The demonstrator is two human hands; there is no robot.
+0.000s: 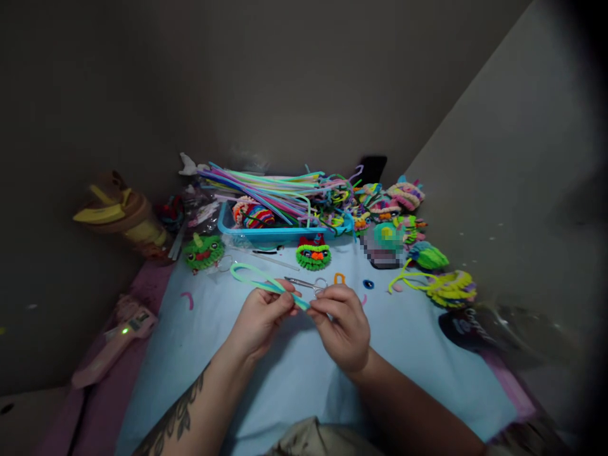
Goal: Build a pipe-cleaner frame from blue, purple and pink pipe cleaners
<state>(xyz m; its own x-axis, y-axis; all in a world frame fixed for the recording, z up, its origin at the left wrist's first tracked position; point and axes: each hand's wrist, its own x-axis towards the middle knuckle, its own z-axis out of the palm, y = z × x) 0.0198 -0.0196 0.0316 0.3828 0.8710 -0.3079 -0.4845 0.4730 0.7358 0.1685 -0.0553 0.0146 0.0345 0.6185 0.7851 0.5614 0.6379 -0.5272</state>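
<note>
Between my hands is a bundle of light green and blue pipe cleaners (301, 303), bent into a long loop to the left. My left hand (260, 315) pinches the bundle near its middle, thumb on top. At the right end, the fingertips of my right hand (344, 322) are closed on it. Small metal scissors (303, 283) appear just beyond my fingers; whether they touch my right hand I cannot tell. Past them sits a green and red fuzzy figure (313, 253) with eyes and an orange mouth. An orange bent piece (339, 278) and a blue-rimmed eye (368, 284) lie to the right.
A blue tray (285, 235) at the back holds many pipe cleaners (266, 183). Another green figure (204, 251) stands left, near a pink glue gun (116, 342). Several colourful figures and a yellow fuzzy piece (451, 289) are at right, by a dark-ended plastic package (463, 328).
</note>
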